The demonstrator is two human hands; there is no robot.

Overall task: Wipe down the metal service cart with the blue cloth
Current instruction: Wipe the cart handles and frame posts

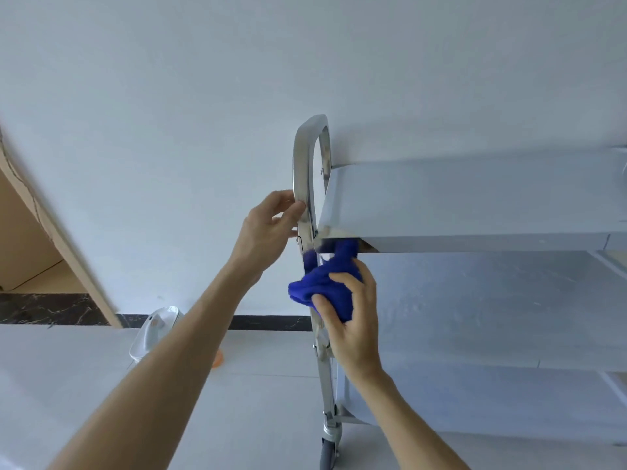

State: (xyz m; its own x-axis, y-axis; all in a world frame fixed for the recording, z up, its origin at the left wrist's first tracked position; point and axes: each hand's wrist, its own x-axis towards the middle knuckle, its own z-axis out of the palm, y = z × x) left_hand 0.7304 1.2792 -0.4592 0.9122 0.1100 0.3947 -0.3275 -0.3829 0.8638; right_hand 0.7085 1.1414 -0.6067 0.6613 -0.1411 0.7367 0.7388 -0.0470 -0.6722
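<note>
The left hand (271, 225) curls its fingers around the cart (475, 205) handle (303, 164). Just below it, the right hand (353, 320) grips the bunched blue cloth (325, 286), pressing it against the handle's upright post under the top shelf (475, 198).

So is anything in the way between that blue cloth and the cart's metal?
Nothing visible. The right hand grips the blue cloth right against the cart's upright post, under the top shelf. The left hand holds the handle.
</note>
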